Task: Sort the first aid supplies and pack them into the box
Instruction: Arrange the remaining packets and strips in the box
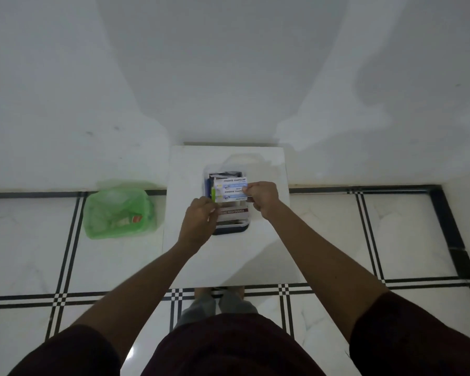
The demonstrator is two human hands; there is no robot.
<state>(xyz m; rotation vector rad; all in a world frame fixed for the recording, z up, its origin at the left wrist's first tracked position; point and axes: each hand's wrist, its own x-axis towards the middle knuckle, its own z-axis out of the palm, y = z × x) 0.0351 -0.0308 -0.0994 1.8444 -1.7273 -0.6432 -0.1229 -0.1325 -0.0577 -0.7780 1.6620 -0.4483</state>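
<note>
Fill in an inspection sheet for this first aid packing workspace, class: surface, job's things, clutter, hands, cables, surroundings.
Surface: small white table against the wall, bare around the box.
Job's things: open box with a dark rim at the table's middle, already holding packets; a strip of antiseptic bandages held over it; a white and red carton lying inside.
Clutter: nothing seen on the table.
Hands: left hand pinches the strip's near left corner; right hand pinches its right edge.
Cables: nothing seen.
Surroundings: green plastic bag on the tiled floor left of the table, with items inside; white wall behind.
</note>
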